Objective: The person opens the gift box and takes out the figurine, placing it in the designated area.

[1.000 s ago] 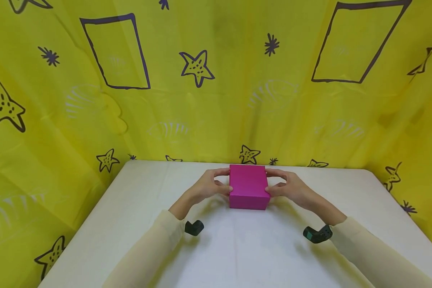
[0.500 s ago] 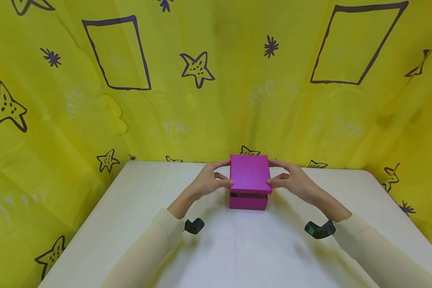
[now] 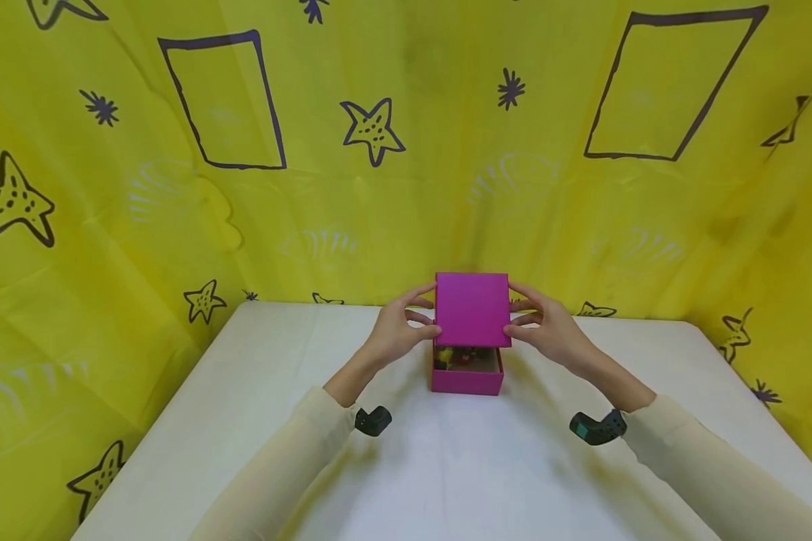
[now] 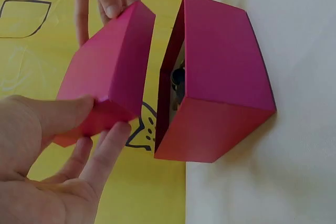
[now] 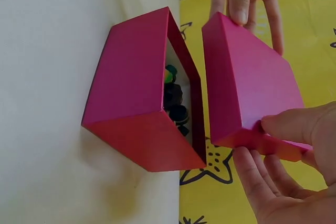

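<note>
A square pink box lid (image 3: 473,309) is held up by its two sides, tilted with its top toward me. My left hand (image 3: 398,328) pinches its left side between thumb and fingers. On the opposite side my right hand (image 3: 548,331) grips it the same way. Below and apart from the lid, the pink box (image 3: 467,382) stands on the white table, its mouth uncovered. Inside it are small objects; the right wrist view shows dark pieces (image 5: 173,97) and a green one (image 5: 170,73). The lid hides part of the box's inside in the head view.
The white table (image 3: 446,466) ends just behind the box, where a yellow curtain (image 3: 433,203) with starfish drawings hangs. The curtain also runs along the left and right sides. A dark wrist device (image 3: 374,421) sits by the left sleeve, another dark device (image 3: 598,427) by the right.
Both hands have raised the lid off the box and tilted it back. The box has stayed in its place, and its contents now show.
</note>
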`<state>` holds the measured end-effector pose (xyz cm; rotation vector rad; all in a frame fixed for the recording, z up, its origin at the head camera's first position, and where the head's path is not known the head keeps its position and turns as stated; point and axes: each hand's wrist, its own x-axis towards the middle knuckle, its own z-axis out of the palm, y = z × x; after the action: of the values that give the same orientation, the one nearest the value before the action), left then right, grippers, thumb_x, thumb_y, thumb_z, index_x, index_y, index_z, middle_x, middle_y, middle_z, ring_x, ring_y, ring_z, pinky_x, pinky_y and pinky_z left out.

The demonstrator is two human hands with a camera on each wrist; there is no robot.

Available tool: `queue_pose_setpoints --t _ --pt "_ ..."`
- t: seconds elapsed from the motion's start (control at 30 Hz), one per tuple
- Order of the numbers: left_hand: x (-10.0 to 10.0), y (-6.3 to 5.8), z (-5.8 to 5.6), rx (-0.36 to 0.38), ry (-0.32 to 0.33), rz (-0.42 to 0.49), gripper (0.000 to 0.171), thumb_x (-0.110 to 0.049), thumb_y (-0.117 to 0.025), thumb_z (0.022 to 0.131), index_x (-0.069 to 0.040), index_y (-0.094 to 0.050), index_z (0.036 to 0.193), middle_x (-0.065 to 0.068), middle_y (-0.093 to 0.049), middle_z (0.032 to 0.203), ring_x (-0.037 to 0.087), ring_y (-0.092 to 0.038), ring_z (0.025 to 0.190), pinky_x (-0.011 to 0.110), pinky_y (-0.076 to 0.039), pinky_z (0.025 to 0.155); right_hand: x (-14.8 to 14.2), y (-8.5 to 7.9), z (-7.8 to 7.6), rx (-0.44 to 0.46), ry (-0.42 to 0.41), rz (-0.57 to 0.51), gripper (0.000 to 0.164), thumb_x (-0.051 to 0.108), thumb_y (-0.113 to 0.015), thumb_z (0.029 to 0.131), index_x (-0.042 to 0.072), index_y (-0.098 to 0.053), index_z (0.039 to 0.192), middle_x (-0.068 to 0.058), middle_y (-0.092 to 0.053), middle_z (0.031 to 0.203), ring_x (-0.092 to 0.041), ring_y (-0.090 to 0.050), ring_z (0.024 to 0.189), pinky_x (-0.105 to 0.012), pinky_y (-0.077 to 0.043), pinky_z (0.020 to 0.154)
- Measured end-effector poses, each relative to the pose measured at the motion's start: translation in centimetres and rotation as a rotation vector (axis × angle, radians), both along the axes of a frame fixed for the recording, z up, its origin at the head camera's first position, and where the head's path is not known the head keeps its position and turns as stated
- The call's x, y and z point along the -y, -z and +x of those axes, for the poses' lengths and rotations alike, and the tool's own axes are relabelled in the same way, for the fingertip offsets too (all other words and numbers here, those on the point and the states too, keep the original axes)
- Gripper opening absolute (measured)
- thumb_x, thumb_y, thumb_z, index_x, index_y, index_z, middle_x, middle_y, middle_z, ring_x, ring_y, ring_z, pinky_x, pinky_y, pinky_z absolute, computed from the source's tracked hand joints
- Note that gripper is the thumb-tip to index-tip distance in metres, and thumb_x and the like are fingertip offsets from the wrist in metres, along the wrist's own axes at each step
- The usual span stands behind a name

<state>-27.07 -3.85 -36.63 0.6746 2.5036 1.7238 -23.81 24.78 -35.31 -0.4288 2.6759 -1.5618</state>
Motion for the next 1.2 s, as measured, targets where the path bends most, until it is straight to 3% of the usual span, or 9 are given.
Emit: queue_pose_setpoints --t 0.13,0.37,0.6,0.7,0.83,1.07,1.2 --pt "-0.4 -0.2 0.0 -0.023 -0.028 0.023 0.069 -0.003 -0.079 0.089 -0.017 -0.051 0.151 0.016 -0.067 0.122 0.028 -0.072 0.102 0.035 -0.063 0.078 0.2 -0.2 0.1 -0.017 0.025 -0.006 0.078 0.008 -0.070 0.098 0.014 -0.028 0.163 -0.026 -0.057 0.138 -0.040 -0.062 0.119 -0.031 -0.059 0.090" --pt "-0.8 -0.7 0.2 -0.019 -0.043 0.010 0.069 -0.020 -0.075 0.095 -0.016 -0.044 0.157 0.016 -0.064 0.131 0.032 -0.066 0.117 0.038 -0.060 0.091 0.7 -0.3 0.3 -0.038 0.075 -0.043 0.074 0.020 -0.069 0.100 0.018 -0.029 0.163 -0.023 -0.054 0.141 -0.043 -0.060 0.124 -0.053 -0.054 0.099" --pt "-1.2 -1.2 0.4 0.047 -0.026 0.064 0.066 -0.025 -0.070 0.099 -0.019 -0.040 0.158 0.017 -0.055 0.144 0.037 -0.062 0.125 0.043 -0.057 0.097 1.2 -0.4 0.3 0.005 0.107 -0.147 0.077 0.035 -0.066 0.101 0.018 -0.025 0.164 -0.021 -0.045 0.150 -0.042 -0.057 0.130 -0.047 -0.052 0.101" --pt "-1.2 -1.2 0.6 0.087 -0.020 0.114 0.058 -0.025 -0.068 0.101 -0.018 -0.044 0.154 0.016 -0.055 0.146 0.039 -0.064 0.122 0.046 -0.056 0.098 1.4 -0.4 0.3 0.018 0.120 -0.202 0.072 0.037 -0.064 0.102 0.016 -0.029 0.161 -0.020 -0.044 0.152 -0.043 -0.057 0.130 -0.043 -0.055 0.097" --pt "-1.3 -1.1 0.7 0.130 -0.004 0.191 0.045 -0.024 -0.063 0.104 -0.011 -0.047 0.144 0.019 -0.054 0.144 0.042 -0.064 0.121 0.051 -0.054 0.100 1.7 -0.3 0.4 0.015 0.154 -0.247 0.064 0.041 -0.061 0.103 0.011 -0.037 0.155 -0.020 -0.047 0.151 -0.043 -0.058 0.130 -0.047 -0.056 0.095" --pt "-1.7 -0.9 0.7 0.122 -0.039 0.260 0.031 -0.025 -0.059 0.106 -0.005 -0.051 0.129 0.023 -0.055 0.132 0.044 -0.064 0.120 0.052 -0.056 0.095 2.0 0.2 0.4 -0.008 0.207 -0.300 0.056 0.046 -0.058 0.103 0.004 -0.044 0.138 -0.023 -0.052 0.144 -0.043 -0.061 0.126 -0.052 -0.054 0.097" --pt "-1.8 -0.8 0.6 0.124 -0.062 0.289 0.032 -0.024 -0.060 0.106 -0.003 -0.053 0.129 0.023 -0.055 0.130 0.044 -0.064 0.120 0.054 -0.056 0.095 2.0 0.4 0.4 -0.014 0.210 -0.322 0.054 0.042 -0.059 0.104 0.002 -0.044 0.136 -0.025 -0.052 0.143 -0.045 -0.061 0.125 -0.050 -0.054 0.096"
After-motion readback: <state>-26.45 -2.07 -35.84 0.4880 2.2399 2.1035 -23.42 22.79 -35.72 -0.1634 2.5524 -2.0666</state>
